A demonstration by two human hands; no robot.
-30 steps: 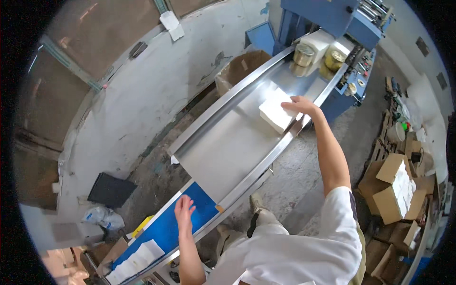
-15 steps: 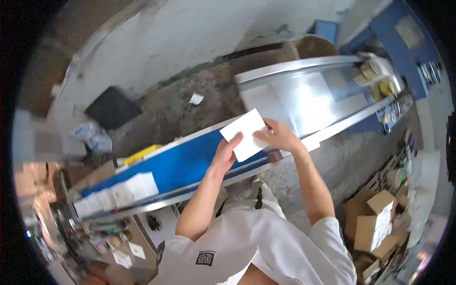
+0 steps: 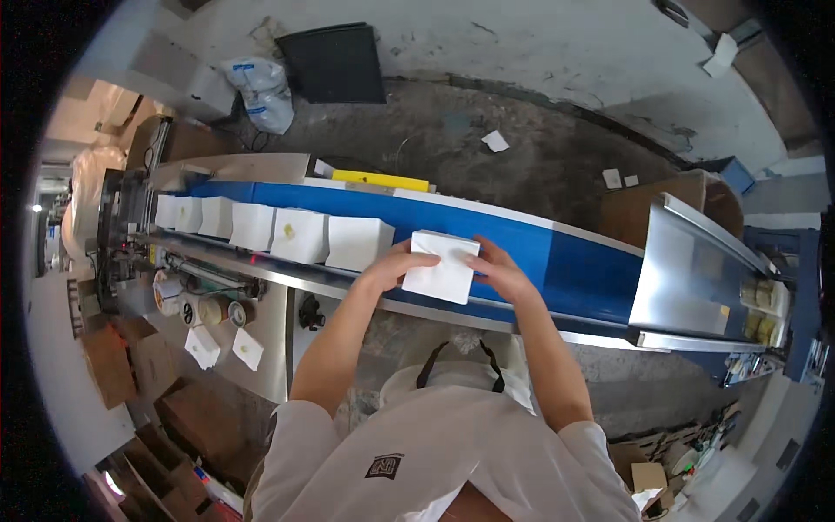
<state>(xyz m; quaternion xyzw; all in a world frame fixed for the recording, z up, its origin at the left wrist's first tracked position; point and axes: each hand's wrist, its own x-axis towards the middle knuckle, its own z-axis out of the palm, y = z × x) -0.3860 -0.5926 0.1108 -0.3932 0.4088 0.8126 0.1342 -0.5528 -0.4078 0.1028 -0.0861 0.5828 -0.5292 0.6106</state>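
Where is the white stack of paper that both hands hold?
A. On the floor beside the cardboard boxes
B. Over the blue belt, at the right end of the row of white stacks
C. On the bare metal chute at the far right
B: both hands, the left hand and the right hand, grip the white stack over the blue belt, just right of the row of white stacks.

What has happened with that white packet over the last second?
The right hand took the flat white square packet off the bare metal chute and carried it to the blue conveyor belt, where the left hand joined it. Both hands now hold it beside the row of white packets. That row remains lined up.
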